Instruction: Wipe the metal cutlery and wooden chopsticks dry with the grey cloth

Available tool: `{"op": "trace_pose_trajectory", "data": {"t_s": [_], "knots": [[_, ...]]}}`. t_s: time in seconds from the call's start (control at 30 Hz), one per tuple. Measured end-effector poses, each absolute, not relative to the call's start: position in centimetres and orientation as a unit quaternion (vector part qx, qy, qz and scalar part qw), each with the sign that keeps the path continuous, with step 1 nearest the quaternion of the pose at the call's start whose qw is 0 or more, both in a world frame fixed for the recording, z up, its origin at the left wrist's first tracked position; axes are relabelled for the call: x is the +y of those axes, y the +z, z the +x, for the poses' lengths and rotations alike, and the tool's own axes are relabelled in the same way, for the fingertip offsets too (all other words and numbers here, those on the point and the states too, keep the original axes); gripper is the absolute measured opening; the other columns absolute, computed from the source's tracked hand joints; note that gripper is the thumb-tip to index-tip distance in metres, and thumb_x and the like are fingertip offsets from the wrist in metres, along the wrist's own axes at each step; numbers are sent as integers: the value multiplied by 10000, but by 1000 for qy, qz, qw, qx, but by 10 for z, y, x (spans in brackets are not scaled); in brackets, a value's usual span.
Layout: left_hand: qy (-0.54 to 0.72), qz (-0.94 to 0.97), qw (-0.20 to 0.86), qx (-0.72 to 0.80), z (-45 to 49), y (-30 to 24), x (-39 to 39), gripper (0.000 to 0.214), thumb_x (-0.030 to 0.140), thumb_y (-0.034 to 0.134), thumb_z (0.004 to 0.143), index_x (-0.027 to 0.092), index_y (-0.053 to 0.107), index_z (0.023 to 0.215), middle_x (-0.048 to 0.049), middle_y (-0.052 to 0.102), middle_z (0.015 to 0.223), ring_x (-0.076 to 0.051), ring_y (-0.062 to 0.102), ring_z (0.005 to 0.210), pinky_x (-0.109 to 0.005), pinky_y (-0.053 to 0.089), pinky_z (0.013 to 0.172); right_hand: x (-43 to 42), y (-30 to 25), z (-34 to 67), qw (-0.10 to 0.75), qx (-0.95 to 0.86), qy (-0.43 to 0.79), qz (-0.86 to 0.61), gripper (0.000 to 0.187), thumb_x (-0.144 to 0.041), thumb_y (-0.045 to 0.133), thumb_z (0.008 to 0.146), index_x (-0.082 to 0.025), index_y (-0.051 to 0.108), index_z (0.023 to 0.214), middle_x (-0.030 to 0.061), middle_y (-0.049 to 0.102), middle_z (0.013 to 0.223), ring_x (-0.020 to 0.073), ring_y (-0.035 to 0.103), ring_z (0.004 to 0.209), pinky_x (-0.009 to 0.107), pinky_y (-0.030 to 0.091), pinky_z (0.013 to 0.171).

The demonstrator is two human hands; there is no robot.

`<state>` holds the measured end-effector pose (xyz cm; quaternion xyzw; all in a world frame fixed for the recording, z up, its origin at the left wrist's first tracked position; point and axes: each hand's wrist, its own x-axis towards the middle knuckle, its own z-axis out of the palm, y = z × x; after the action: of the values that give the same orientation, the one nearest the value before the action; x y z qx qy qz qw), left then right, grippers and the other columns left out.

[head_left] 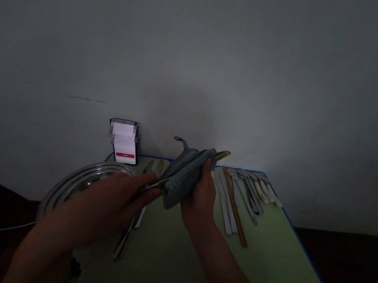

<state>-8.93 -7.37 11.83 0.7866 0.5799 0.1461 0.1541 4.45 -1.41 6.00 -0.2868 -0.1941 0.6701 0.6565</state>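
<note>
My left hand [129, 194] pinches the thin handle of a metal piece of cutlery [223, 155]. Its rounded, shiny far end sticks out past the cloth; whether it is a spoon or a knife I cannot tell. A grey-blue textured cloth [182, 179] with a checked side and a hanging loop is folded around the middle of that piece. My right hand [200, 196] grips the cloth from the right, thumb on top. Below and beside my left hand, knives [122, 241] lie on the green table [161, 262].
A round metal basin [66, 183] stands at the left, partly behind my left arm. A lit phone [125, 143] leans by the wall. On the table's right lie table knives [223, 205], wooden chopsticks [235, 212], metal cutlery [248, 195] and white spoons [267, 191].
</note>
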Motion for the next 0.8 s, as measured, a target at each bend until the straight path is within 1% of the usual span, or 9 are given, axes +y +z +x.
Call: {"op": "trace_pose_trajectory", "data": {"t_s": [0.07,0.13,0.37,0.47,0.53,0.6,0.67,0.73,0.8], "knots": [[121,792,164,575,-85,116,-69,290,374,358,885,210,569,999,-35,655,826,-196,604,745,-315,431,684,-17,61,43,646,-189,682,-286,390,-522,524,767,-159,619,874,59,678,881,144,635,758,284,521,708],[115,794,179,569,-83,114,-66,288,348,365,881,209,551,1052,-40,657,867,-198,608,785,-314,434,708,-18,63,43,642,-183,689,-284,379,-513,535,761,-158,618,865,59,680,872,142,634,748,277,523,698],[91,802,229,544,-85,118,-72,293,409,416,862,217,592,996,-16,666,798,-164,610,691,-256,442,616,-15,68,47,646,-165,698,-262,339,-477,550,771,-162,614,877,29,673,841,133,636,745,264,521,676],[73,799,252,541,-90,116,-75,285,417,428,864,234,612,982,-11,676,832,-159,614,711,-248,449,622,-12,67,48,648,-158,700,-257,316,-462,541,783,-168,611,876,18,672,836,118,632,735,238,510,647],[74,798,264,537,-95,115,-75,276,412,413,879,261,619,982,2,677,878,-154,616,762,-246,454,659,-9,65,51,654,-163,694,-255,299,-467,535,785,-182,600,847,-10,654,765,93,607,661,209,489,596],[99,794,255,543,-101,113,-72,277,408,397,889,267,622,970,7,676,900,-153,614,801,-253,458,697,-6,63,54,644,-189,695,-256,307,-493,534,774,-190,581,798,-45,594,640,70,544,542,188,443,513],[153,778,220,568,-105,112,-67,301,424,389,888,238,619,941,-4,678,867,-159,618,772,-268,464,688,-4,60,59,609,-253,701,-271,348,-536,534,752,-190,568,773,-65,521,555,62,469,459,191,381,444],[222,749,174,600,-104,110,-61,340,453,381,881,211,614,937,-24,682,846,-172,622,739,-289,473,664,-4,59,62,561,-348,692,-294,382,-566,525,741,-187,563,762,-65,496,534,67,437,439,209,347,428],[293,721,152,609,-100,109,-55,369,467,376,880,204,604,1003,-44,683,925,-191,628,797,-318,485,703,-6,60,64,519,-452,656,-310,384,-565,495,762,-186,549,725,-55,495,543,74,439,465,224,346,454]]}}
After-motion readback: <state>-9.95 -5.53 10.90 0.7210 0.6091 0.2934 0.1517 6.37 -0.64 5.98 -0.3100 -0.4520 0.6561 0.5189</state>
